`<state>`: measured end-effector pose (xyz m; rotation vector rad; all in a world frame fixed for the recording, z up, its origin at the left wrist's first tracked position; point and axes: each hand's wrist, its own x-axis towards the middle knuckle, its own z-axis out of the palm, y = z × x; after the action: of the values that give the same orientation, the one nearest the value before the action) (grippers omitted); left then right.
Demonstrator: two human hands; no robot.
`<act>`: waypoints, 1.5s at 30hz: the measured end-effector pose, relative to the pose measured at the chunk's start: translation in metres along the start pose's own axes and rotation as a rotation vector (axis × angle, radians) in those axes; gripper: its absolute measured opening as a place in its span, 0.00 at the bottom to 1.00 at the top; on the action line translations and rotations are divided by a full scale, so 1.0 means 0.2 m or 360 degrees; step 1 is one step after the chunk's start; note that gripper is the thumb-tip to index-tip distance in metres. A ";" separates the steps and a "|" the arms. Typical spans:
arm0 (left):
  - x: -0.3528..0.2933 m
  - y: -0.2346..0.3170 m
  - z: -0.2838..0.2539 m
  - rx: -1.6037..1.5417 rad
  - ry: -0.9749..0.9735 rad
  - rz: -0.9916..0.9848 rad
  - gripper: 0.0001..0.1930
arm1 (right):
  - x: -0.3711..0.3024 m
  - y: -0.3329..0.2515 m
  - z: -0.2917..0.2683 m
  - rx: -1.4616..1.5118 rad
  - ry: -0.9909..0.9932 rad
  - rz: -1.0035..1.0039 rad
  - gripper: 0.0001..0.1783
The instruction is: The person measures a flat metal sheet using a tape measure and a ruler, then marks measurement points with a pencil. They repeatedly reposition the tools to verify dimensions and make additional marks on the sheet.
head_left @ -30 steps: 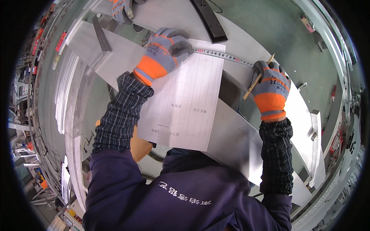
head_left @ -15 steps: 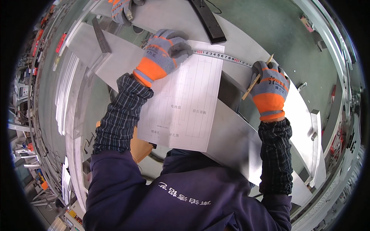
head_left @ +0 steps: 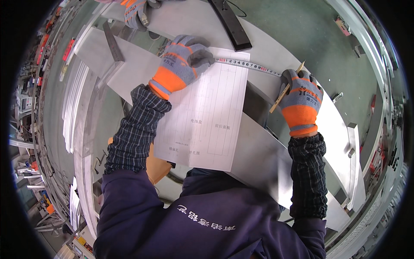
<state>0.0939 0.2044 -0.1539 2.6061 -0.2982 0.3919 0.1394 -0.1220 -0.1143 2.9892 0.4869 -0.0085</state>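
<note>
A white tape measure blade (head_left: 248, 65) stretches between my two hands, over the upper part of a large printed drawing sheet (head_left: 196, 142). My left hand (head_left: 183, 62), in a grey and orange glove, pinches the blade near the sheet's top edge. At the blade's other end, my right hand (head_left: 302, 97), gloved the same way, closes round it and also grips a slim wooden pencil (head_left: 280, 98) slanting between the fingers. The tape's case is hidden in or under the right hand. Flat pale metal panels (head_left: 267, 155) lie beneath the sheet.
Beyond my left hand, another person's gloved hand (head_left: 137, 15) rests near the far panel. A dark metal square (head_left: 113, 43) lies at the upper left. A long black bar (head_left: 232, 26) sits at the top. Stacked white profiles (head_left: 74, 99) stand at the left; a metal profile piece (head_left: 352, 164) lies right.
My right hand has drawn slightly left with the tape and pencil. The left hand and the sheet have shifted down a little. Both grips stay the same.
</note>
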 end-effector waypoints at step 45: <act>0.00 0.02 -0.01 -0.0030 0.0040 0.0024 0.07 | 0.00 0.01 0.03 0.0092 0.0176 -0.0075 0.12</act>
<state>0.0913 0.2023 -0.1499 2.5800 -0.3119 0.4248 0.1409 -0.1251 -0.1194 3.0458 0.5789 0.1421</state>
